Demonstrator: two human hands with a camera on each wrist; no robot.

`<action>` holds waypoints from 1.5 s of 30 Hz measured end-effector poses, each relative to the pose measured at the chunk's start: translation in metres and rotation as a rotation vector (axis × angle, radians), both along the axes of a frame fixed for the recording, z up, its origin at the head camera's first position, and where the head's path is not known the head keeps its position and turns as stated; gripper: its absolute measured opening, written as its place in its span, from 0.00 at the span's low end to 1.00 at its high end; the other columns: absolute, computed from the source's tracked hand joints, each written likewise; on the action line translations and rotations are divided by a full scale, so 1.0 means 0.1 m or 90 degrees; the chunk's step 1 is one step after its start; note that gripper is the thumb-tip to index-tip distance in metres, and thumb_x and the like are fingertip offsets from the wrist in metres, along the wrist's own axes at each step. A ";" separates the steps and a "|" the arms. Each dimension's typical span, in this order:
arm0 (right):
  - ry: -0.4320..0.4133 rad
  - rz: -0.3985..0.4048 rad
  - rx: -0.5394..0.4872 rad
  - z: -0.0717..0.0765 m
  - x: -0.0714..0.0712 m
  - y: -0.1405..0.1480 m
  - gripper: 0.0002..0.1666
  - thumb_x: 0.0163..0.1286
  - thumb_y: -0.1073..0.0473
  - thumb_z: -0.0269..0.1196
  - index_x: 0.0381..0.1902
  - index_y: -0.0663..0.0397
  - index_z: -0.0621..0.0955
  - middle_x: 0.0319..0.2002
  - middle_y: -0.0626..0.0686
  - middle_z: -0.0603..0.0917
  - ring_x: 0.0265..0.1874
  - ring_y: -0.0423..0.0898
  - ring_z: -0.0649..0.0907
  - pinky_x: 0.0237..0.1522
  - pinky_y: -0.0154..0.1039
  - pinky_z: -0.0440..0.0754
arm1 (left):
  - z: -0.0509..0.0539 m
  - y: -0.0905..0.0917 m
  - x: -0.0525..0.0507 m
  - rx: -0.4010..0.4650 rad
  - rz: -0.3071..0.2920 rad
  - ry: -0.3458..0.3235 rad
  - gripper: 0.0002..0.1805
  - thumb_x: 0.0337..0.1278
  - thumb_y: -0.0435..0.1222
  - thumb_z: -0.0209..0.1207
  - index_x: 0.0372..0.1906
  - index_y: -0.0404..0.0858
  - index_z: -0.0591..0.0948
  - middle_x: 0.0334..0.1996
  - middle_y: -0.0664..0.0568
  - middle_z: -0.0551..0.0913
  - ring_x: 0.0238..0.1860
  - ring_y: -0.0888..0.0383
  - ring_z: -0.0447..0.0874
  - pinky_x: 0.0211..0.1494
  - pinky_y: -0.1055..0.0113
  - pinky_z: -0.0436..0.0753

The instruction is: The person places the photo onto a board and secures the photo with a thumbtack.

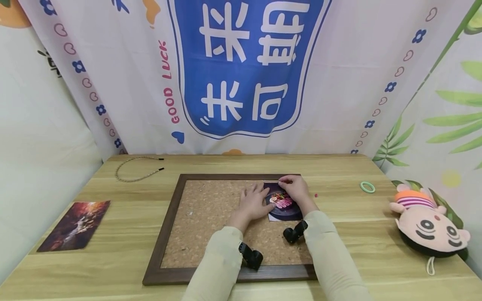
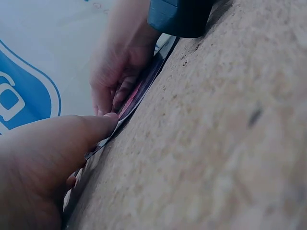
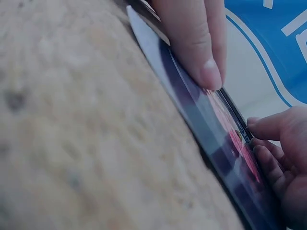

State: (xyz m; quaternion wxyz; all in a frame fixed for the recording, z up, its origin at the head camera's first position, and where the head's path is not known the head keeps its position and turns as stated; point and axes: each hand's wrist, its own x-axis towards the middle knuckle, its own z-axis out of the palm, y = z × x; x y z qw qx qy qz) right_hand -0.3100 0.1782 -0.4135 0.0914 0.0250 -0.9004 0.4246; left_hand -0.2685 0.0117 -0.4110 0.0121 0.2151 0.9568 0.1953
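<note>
A glossy photo of a dish of food lies on the cork board, near its upper right. My left hand rests on the photo's left side with fingers extended; in the right wrist view its thumb presses the surface. At the photo's top edge, my right hand brings thumb and bent fingers together. In the right wrist view, the right hand's fingertips meet at that edge, and whatever sits between them is hidden. The photo's near edge lifts a little off the cork, showing its white back.
A dark wooden frame borders the board. Left of it lie another photo and a braided cord loop. To the right are a tiny red piece, a green ring and a plush doll. Curtains hang behind.
</note>
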 end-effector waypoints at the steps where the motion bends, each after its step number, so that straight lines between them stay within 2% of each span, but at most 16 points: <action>1: 0.002 0.000 0.005 0.00 0.00 0.00 0.09 0.56 0.60 0.61 0.33 0.59 0.83 0.33 0.55 0.81 0.33 0.49 0.77 0.37 0.42 0.71 | 0.00 0.00 0.00 0.000 -0.002 -0.002 0.33 0.51 0.54 0.50 0.61 0.42 0.64 0.63 0.47 0.55 0.63 0.48 0.45 0.59 0.47 0.42; 7: 0.014 0.002 0.033 0.00 0.00 -0.01 0.09 0.55 0.60 0.62 0.32 0.58 0.83 0.32 0.55 0.82 0.33 0.50 0.78 0.37 0.43 0.71 | 0.00 0.00 0.01 -0.007 -0.009 -0.007 0.34 0.53 0.55 0.48 0.62 0.43 0.62 0.64 0.47 0.53 0.64 0.49 0.42 0.59 0.47 0.41; 14: 0.005 0.002 0.047 0.00 0.00 -0.02 0.09 0.55 0.59 0.62 0.32 0.58 0.83 0.33 0.55 0.82 0.34 0.50 0.78 0.37 0.44 0.71 | -0.02 0.01 -0.01 -0.021 -0.007 -0.021 0.34 0.54 0.55 0.46 0.63 0.43 0.60 0.64 0.49 0.51 0.64 0.51 0.40 0.59 0.47 0.39; 20: 0.012 -0.002 0.076 0.02 0.00 -0.06 0.07 0.54 0.60 0.62 0.29 0.57 0.83 0.30 0.54 0.82 0.31 0.50 0.78 0.35 0.44 0.71 | -0.01 -0.01 -0.02 -0.009 -0.005 -0.032 0.35 0.53 0.56 0.45 0.63 0.44 0.60 0.65 0.50 0.50 0.65 0.53 0.38 0.59 0.48 0.37; 24: 0.005 -0.003 0.083 0.01 -0.01 -0.06 0.06 0.54 0.60 0.62 0.28 0.57 0.83 0.30 0.53 0.81 0.31 0.50 0.78 0.35 0.44 0.71 | 0.00 -0.02 0.00 0.000 -0.011 -0.025 0.36 0.53 0.59 0.44 0.63 0.44 0.60 0.65 0.49 0.50 0.65 0.53 0.38 0.59 0.49 0.36; 30: 0.017 0.003 0.071 -0.02 -0.01 -0.03 0.09 0.55 0.60 0.60 0.32 0.58 0.83 0.33 0.55 0.81 0.33 0.51 0.77 0.36 0.44 0.71 | -0.01 0.00 -0.01 -0.019 -0.008 -0.021 0.34 0.53 0.56 0.46 0.63 0.43 0.60 0.65 0.49 0.50 0.64 0.52 0.40 0.59 0.48 0.39; 35: 0.042 0.006 0.042 -0.05 0.00 -0.03 0.08 0.56 0.61 0.60 0.32 0.58 0.82 0.28 0.54 0.80 0.26 0.48 0.76 0.30 0.41 0.71 | -0.02 0.01 0.00 -0.032 -0.002 -0.006 0.35 0.53 0.56 0.46 0.63 0.44 0.61 0.65 0.49 0.51 0.64 0.51 0.41 0.59 0.47 0.41; 39: 0.040 -0.006 0.057 -0.04 0.01 -0.03 0.05 0.55 0.62 0.61 0.28 0.57 0.82 0.29 0.54 0.80 0.25 0.47 0.75 0.29 0.40 0.70 | -0.02 0.01 0.01 -0.025 -0.001 -0.008 0.35 0.52 0.56 0.47 0.63 0.43 0.61 0.65 0.49 0.51 0.64 0.51 0.41 0.59 0.47 0.40; 45: 0.029 -0.016 0.086 -0.03 0.01 -0.04 0.05 0.55 0.62 0.60 0.28 0.57 0.82 0.31 0.54 0.80 0.29 0.49 0.77 0.33 0.43 0.71 | -0.02 0.01 0.01 -0.014 -0.003 -0.011 0.35 0.52 0.56 0.47 0.63 0.43 0.61 0.64 0.48 0.51 0.64 0.51 0.41 0.59 0.47 0.40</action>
